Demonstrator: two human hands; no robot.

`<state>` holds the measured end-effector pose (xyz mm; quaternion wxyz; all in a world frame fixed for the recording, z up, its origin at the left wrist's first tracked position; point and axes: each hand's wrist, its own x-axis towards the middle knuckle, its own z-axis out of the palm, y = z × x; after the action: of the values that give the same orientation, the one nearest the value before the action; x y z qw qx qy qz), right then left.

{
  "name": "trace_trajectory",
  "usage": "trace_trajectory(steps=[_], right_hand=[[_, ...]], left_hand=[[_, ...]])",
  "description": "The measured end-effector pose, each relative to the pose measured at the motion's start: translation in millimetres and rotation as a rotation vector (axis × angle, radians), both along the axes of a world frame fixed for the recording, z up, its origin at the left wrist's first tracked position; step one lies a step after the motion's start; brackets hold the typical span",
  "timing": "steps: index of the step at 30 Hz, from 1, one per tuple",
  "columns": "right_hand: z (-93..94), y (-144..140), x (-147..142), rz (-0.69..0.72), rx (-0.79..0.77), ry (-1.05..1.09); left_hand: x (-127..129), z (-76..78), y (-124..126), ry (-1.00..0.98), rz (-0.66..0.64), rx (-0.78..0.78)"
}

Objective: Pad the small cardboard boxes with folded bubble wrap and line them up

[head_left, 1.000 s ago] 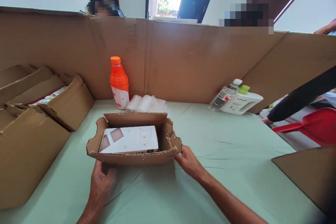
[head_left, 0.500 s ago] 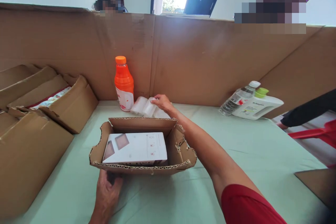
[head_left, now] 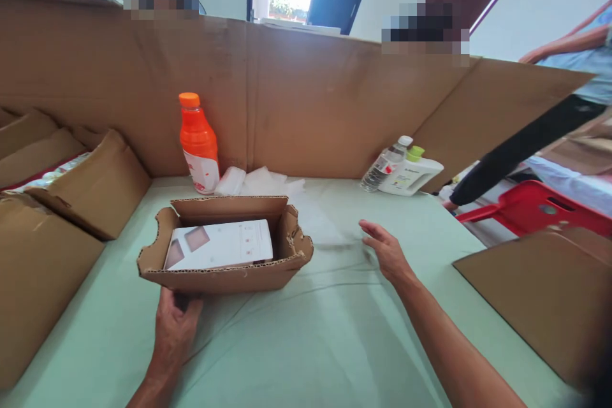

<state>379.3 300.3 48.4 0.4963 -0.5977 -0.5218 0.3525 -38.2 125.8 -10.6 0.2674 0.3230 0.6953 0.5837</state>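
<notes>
my left hand (head_left: pixel 174 325) grips the near wall of the cardboard tray (head_left: pixel 224 271), white box (head_left: pixel 220 245) inside. my right hand (head_left: pixel 387 254) hovers open at three o'clock of it. i judge packing's midway; the plastic bags (head_left: pixel 258 182) at twelve o'clock need fetching.

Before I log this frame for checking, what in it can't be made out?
Head view only:
- White box print: too small to read.
- Left hand fingertips: hidden under the cardboard tray.
- Whether the right hand touches the clear plastic sheet: unclear.
- Side cartons: cut by the left edge, contents mostly covered by flaps.
</notes>
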Motion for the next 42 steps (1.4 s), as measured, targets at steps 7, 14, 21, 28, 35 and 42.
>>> trace_trajectory(steps=[7, 14, 21, 28, 35, 42], right_hand=[[1.6, -59, 12, -0.059, 0.025, -0.072], [7.9, -80, -107, 0.561, 0.002, -0.218], [0.0, -85, -143, 0.628, -0.023, -0.187], [-6.2, -31, -195, 0.623, 0.041, -0.158], [-18.9, 12, -209, 0.611, 0.140, -0.339], [17.7, 96, -156, 0.368, 0.143, -0.729]], left_hand=[[-2, 6.3, -1, 0.067, 0.028, -0.095], [4, 32.8, -7, -0.028, -0.047, 0.048], [-3, 40.1, 4, -0.037, -0.145, 0.022], [-27, 40.4, 70, 0.029, -0.067, 0.112], [-67, 43.0, 93, 0.061, 0.008, 0.071], [-56, 20.0, 6, 0.055, -0.075, -0.169]])
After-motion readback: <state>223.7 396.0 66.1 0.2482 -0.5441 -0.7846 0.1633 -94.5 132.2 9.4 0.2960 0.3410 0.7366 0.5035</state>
